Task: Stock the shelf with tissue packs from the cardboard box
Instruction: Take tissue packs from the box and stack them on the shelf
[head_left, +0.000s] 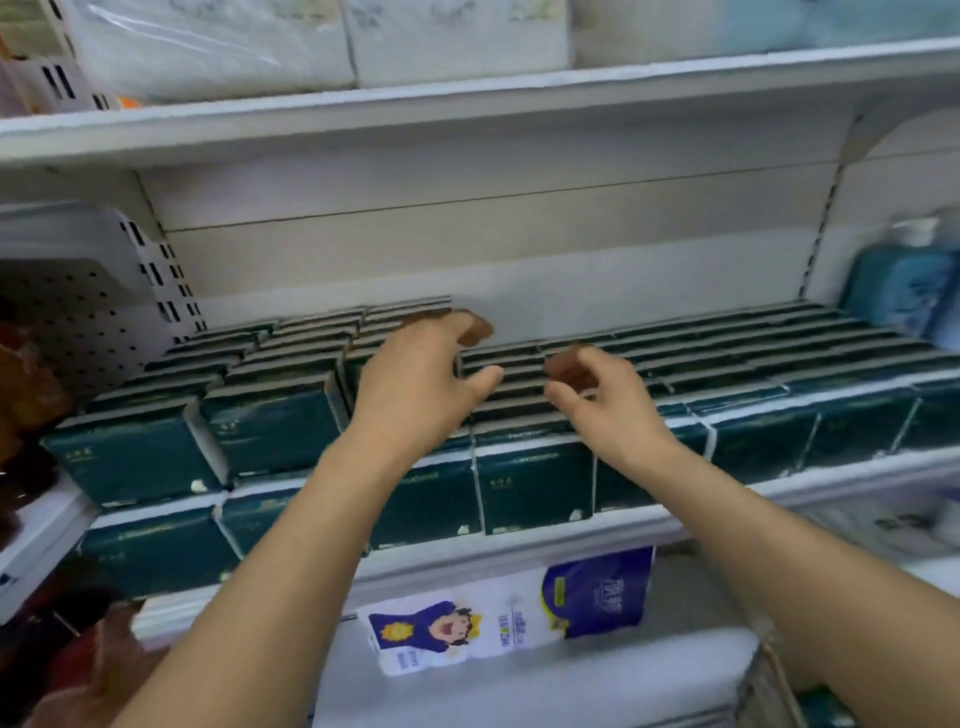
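Dark green tissue packs (535, 483) fill the white shelf (571, 540) in rows, stacked two high on the left (130, 457) and one high on the right (753, 441). My left hand (421, 379) hovers over the top-layer packs near the middle, fingers spread and loosely curved, holding nothing. My right hand (597, 395) is just to its right above the lower packs, fingers loosely curled, also holding nothing. The cardboard box is not in view.
A higher shelf (467, 104) carries white plastic-wrapped tissue bundles (457, 41). A blue bottle (904, 286) stands at the right end. Below hangs a white and purple tissue bag (509, 618). A perforated side panel (78, 322) is on the left.
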